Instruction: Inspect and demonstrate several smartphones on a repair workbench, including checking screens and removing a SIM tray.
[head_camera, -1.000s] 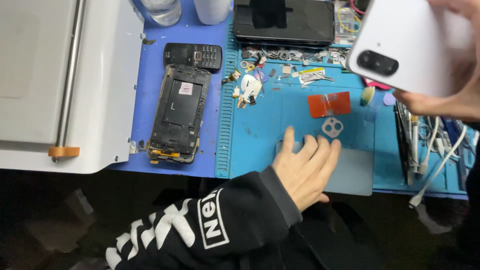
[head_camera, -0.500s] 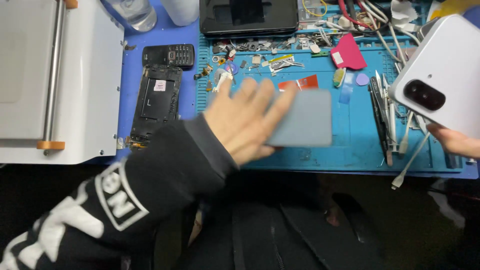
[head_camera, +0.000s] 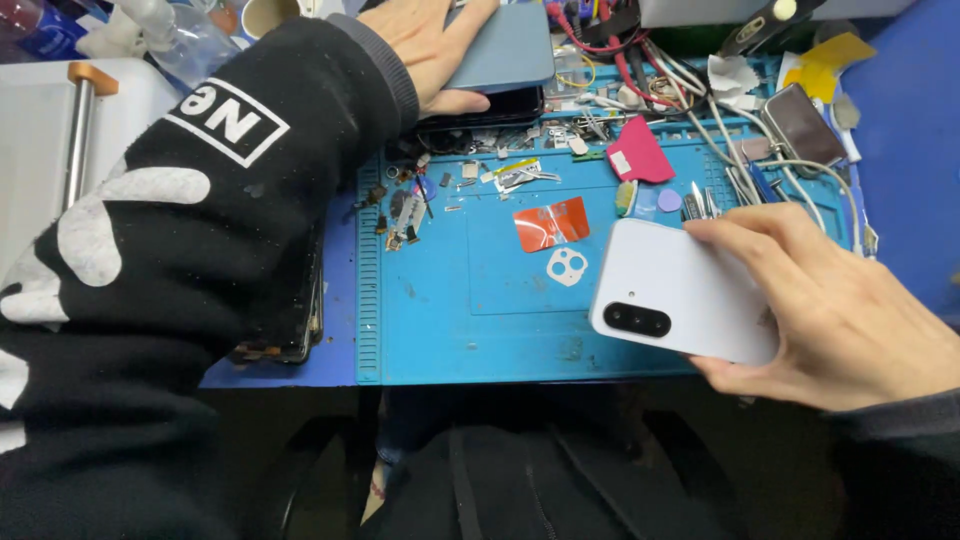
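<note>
My right hand (head_camera: 835, 310) holds a white phone back cover (head_camera: 680, 295) with a black camera bar, low over the right part of the blue work mat (head_camera: 470, 320). My left hand (head_camera: 430, 35) reaches to the far edge of the mat and grips a grey-blue flat panel (head_camera: 510, 45), which lies on top of a dark phone (head_camera: 490, 108). My black sleeve with white print (head_camera: 200, 200) crosses the left side and hides most of an opened phone (head_camera: 300, 340) at the mat's left edge.
On the mat lie an orange sticker (head_camera: 551, 222), a white camera-shaped cutout (head_camera: 567, 266), a pink pick (head_camera: 638, 152) and several small screws and parts (head_camera: 410, 200). Tools and cables (head_camera: 700, 110) crowd the back right. A white machine (head_camera: 50, 130) stands at left.
My left hand has carried the grey-blue panel from the mat's middle to its far edge. My right hand has brought the white cover down and inward over the mat. The view shifted.
</note>
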